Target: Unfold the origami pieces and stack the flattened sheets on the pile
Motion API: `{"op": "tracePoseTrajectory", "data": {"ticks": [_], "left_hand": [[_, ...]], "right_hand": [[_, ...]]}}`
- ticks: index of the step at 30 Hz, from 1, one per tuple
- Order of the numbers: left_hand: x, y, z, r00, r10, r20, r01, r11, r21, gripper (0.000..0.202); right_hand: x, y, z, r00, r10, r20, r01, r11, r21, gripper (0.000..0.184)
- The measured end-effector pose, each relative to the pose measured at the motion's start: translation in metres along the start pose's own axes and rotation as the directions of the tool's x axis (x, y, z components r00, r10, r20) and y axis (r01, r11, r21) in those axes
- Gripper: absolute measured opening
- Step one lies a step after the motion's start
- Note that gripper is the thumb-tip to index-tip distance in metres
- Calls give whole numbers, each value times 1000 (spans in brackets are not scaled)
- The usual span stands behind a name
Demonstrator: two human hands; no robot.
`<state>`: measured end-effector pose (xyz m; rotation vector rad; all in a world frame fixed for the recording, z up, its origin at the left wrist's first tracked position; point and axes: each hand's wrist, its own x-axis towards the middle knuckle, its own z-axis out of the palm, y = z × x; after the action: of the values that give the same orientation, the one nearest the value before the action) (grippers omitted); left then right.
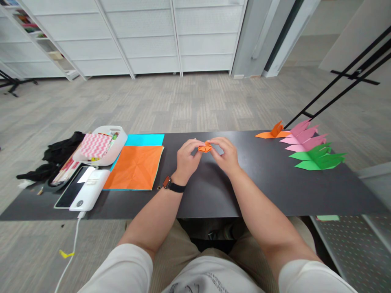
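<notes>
A small folded orange paper piece (205, 148) is held just above the dark table (262, 191), between both hands. My left hand (187, 159) pinches its left side with curled fingers; a black watch sits on that wrist. My right hand (225, 155) pinches its right side, thumb and fingers pressed together. To the left lies a flat creased orange sheet (134, 167) on top of a cyan sheet (144, 140).
Finished folded paper shapes lie at the far right: orange (275, 132), pink (304, 139), green (319, 158). At the left are a white tray (117, 151) with patterned paper, a phone (67, 194), a white power bank (90, 189) with cable, and black cloth (59, 151).
</notes>
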<state>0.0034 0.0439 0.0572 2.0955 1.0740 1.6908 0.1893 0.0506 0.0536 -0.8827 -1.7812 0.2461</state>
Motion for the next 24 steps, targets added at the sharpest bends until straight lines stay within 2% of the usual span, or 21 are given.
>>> {"op": "tracePoseTrajectory", "data": {"ticks": [5, 9, 14, 20, 21, 24], "left_hand": [[0, 3, 0, 998, -66, -24, 64, 995, -77, 17], [-3, -1, 1, 984, -176, -7, 172, 968, -183, 16], [-6, -7, 4, 956, -288, 52, 289, 902, -321, 20], [-5, -10, 9, 910, -411, 64, 390, 789, -474, 32], [-4, -12, 10, 903, -425, 62, 395, 766, -507, 33], [-3, -19, 12, 883, -467, 43, 400, 702, -589, 35]], "right_hand": [[1, 0, -1, 1000, 19, 15, -19, 1000, 3, 13], [1, 1, 0, 999, 34, 17, -34, 999, 11, 20], [1, 0, 1, 997, 78, 3, -78, 997, -4, 9], [2, -2, -2, 997, 83, -8, -83, 997, 0, 3], [2, -1, -2, 997, 80, 4, -80, 997, 8, 7], [0, 3, 1, 995, 85, 55, -88, 995, 55, 35]]}}
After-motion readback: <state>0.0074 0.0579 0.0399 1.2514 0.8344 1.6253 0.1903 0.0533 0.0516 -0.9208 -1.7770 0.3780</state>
